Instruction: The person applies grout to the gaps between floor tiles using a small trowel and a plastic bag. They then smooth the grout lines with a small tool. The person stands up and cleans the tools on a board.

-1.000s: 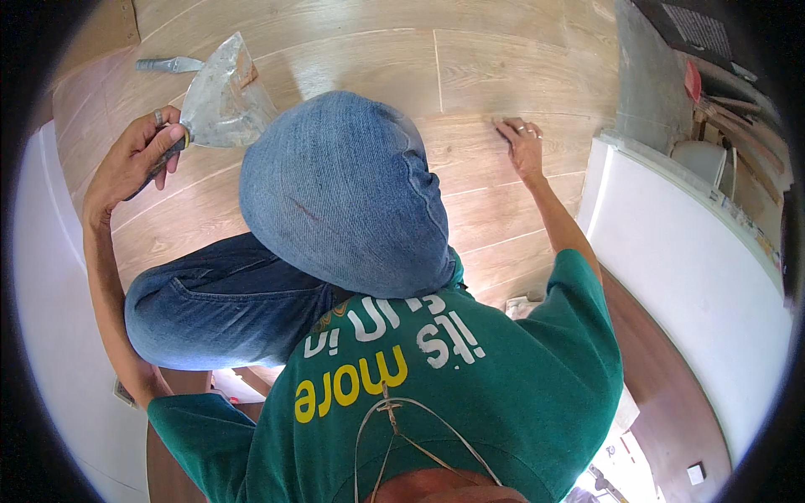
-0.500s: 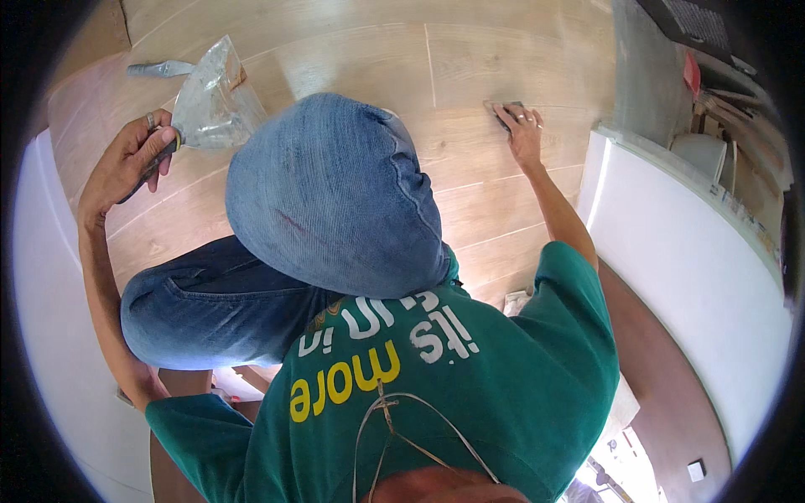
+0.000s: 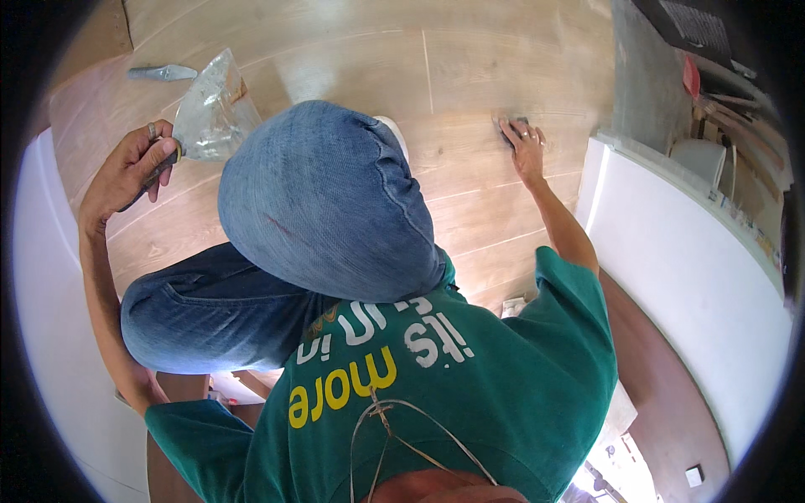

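Note:
My left hand (image 3: 134,172) grips a dark-handled tool (image 3: 158,172) with a yellow collar; its far end meets a crinkled, translucent, triangular plastic piece (image 3: 214,117), and I cannot make out whether a blade lies under it. A grey flat scraper (image 3: 159,73) lies on the wood-look floor (image 3: 457,59) just beyond. On the right, my right hand (image 3: 527,152) holds a small dark flat pad (image 3: 506,127) against the floor, fingers curled over it. My bent knee (image 3: 323,193) in jeans rises between the hands.
A white low wall (image 3: 688,251) runs along my right, with a grey surface (image 3: 637,75), boards and a red item (image 3: 691,77) behind it. Another white wall (image 3: 42,285) is close on my left. A brown board (image 3: 88,42) sits at the upper left.
My right hand with the pad slid forward along the floor, then came back toward me. My left hand and plastic piece appear slightly lower and farther left in view; the grip is unchanged.

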`<state>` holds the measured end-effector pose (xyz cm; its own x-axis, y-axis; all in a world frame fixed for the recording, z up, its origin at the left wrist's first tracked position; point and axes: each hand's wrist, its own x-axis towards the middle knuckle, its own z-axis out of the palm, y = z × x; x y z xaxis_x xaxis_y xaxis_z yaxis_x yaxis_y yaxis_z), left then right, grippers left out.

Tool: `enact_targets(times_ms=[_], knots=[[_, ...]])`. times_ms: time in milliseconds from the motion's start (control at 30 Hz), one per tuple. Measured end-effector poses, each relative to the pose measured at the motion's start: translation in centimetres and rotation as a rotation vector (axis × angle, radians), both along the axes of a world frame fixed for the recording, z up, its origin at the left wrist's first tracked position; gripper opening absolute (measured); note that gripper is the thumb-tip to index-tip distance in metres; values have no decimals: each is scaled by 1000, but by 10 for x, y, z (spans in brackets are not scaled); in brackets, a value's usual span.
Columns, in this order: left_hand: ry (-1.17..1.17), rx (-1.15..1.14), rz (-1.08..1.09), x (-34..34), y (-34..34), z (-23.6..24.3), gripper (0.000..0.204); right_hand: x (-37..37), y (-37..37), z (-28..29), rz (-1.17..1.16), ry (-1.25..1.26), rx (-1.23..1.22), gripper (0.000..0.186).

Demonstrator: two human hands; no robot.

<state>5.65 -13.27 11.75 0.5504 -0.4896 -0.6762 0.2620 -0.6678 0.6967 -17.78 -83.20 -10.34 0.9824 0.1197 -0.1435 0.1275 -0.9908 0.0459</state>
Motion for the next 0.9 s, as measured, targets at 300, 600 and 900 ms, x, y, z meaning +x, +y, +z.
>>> enact_targets(times_ms=[300, 600, 900], knots=[[40, 0, 0, 4, -4, 6, 37, 6, 16, -4, -19, -30, 93, 76], [16, 35, 3, 0, 0, 2, 36, 30, -22, 18, 57, 40, -11, 66], [7, 23, -21, 3, -3, 7, 38, 18, -20, 18, 64, 78, 36, 71]])
